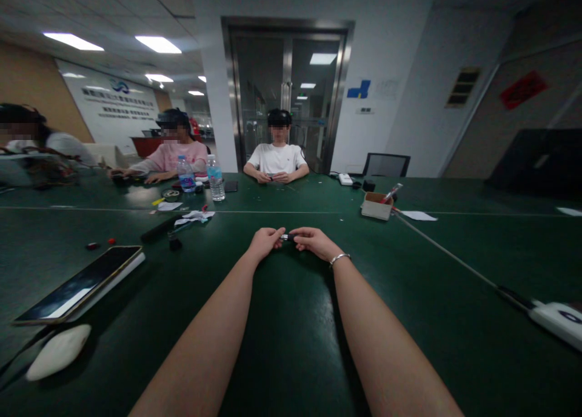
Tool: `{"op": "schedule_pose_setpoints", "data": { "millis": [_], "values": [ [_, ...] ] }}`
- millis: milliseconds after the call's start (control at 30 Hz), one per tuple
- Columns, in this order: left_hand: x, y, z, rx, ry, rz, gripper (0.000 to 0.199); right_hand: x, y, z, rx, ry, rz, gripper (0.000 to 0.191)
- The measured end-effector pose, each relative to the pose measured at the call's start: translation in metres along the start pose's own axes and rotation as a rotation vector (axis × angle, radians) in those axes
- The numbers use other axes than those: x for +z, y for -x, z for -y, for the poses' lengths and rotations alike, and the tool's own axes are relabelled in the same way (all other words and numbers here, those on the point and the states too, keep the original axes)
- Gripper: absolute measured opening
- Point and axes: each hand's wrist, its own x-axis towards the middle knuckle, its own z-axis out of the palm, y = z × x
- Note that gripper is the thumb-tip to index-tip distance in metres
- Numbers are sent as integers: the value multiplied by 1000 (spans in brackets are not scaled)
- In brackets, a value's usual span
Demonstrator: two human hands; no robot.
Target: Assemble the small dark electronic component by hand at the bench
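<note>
Between my two hands, just above the green table (286,320), is a small object (287,237) with a shiny metallic left part and a black right part. My left hand (267,242) pinches its metallic end between thumb and fingers. The black end sits in the fingertips of my right hand (313,241), whose wrist wears a silver bracelet (340,259). What exactly the object is cannot be made out.
A phone on a white box (82,283) and a white mouse-like object (59,351) lie left. Bottles (215,177), papers (195,217) and a small cardboard box (377,206) stand farther off. A power strip (557,323) is right. Three people sit beyond.
</note>
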Motion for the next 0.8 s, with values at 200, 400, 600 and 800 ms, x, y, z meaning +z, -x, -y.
{"op": "schedule_pose_setpoints", "data": {
  "millis": [200, 400, 600, 800],
  "values": [
    [0, 2, -2, -17, -126, -29, 53, 0, 0, 1, 3, -2, 42, 29],
    [0, 4, -3, -43, -154, -22, 54, -1, -1, 1, 9, -24, 49, 29],
    [1, 2, -1, -17, -113, -30, 52, -1, -1, 0, 20, -55, 42, 27],
    [-1, 5, -7, 18, 21, 14, 45, 1, 1, 3, 34, -53, -2, 21]
  ]
}}
